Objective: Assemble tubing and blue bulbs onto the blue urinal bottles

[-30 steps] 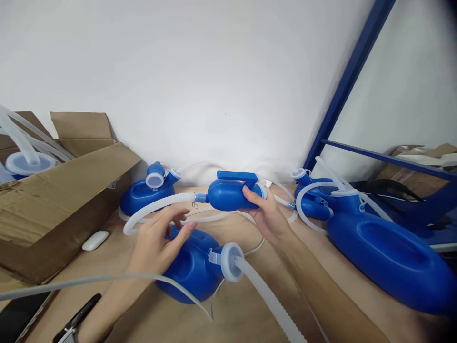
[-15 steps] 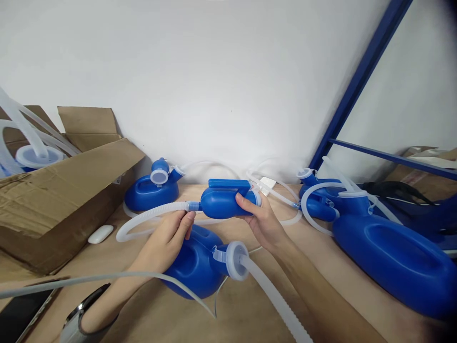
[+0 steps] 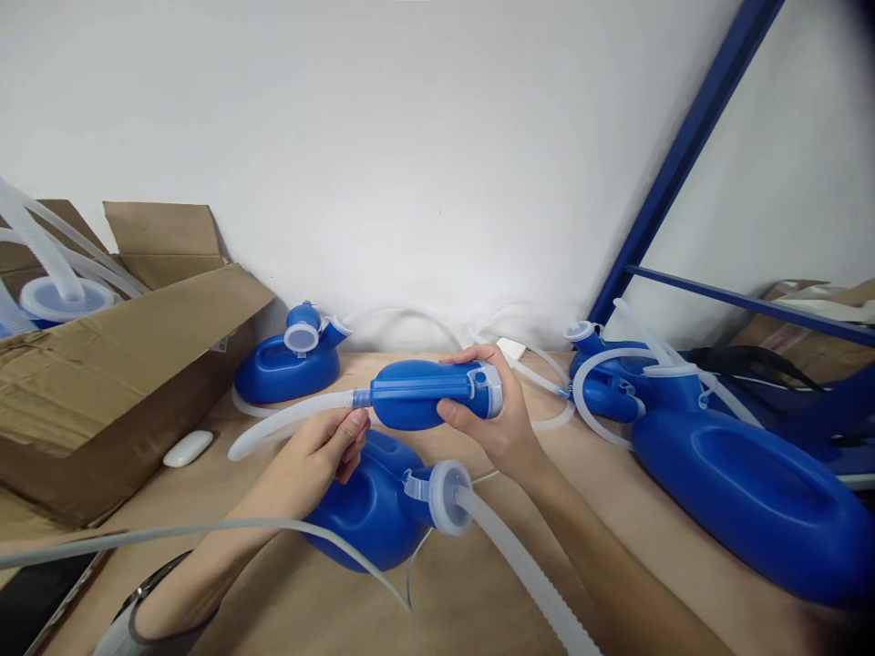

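The right hand [image 3: 496,424] grips the blue funnel [image 3: 424,396] while the left hand [image 3: 328,446] pinches the ribbed hose [image 3: 287,424] at its joint; a twist there may pull the hose off.

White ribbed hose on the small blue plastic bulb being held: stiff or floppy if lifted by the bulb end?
Probably floppy: the white ribbed hose sags in a curve from the small blue plastic bulb down towards the wooden table. It likely trails and drags, since its far end runs low. Looks light: the left hand pinches its joint with fingertips only.
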`<state>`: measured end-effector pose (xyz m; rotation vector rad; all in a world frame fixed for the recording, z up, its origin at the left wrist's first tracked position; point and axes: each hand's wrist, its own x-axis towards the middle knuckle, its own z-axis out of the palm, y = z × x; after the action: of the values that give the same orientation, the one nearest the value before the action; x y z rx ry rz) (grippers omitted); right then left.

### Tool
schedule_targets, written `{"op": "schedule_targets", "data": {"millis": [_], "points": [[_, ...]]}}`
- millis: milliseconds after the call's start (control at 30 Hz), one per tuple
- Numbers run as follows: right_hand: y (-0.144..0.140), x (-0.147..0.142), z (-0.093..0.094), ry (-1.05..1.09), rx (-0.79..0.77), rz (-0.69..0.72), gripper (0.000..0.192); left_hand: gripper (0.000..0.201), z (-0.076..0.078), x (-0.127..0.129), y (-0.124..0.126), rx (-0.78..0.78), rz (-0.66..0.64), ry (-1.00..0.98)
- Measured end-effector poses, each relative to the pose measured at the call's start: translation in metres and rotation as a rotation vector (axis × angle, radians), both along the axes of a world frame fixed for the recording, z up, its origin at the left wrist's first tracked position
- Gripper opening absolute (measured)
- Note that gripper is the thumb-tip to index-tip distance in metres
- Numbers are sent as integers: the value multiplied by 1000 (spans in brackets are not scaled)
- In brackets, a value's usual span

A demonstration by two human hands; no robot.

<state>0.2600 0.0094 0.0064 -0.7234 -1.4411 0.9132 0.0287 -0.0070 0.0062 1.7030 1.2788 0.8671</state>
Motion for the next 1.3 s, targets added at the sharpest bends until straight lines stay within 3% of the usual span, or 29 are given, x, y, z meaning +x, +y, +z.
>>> {"op": "schedule_targets", "data": {"millis": [200,400,533,667,800,1000,1133,1300], "points": [[2,2,-6,-94,259,-70,44,52,4,6,-1,-117,-55,-225],[9,10,-10,-270,577,-68,48,53,-9,7,1,-186,-23,-326],[7,14,-8,-347,665,-58,45,56,-14,6,0,-275,-47,-412],[6,17,-7,-385,669,-17,40,54,-10,3,0,-398,-103,-541],[6,16,-9,-370,745,-10,48,52,-5,-2,1,-457,-136,-557],[1,9,-6,-298,591,-80,45,57,-4,0,-1,-301,-104,-427],[-2,1,-4,-183,482,-93,43,59,-4,4,-3,-219,-51,-445],[-4,-6,-1,-56,115,-107,42,57,-1,2,-2,-249,-78,-406]]}}
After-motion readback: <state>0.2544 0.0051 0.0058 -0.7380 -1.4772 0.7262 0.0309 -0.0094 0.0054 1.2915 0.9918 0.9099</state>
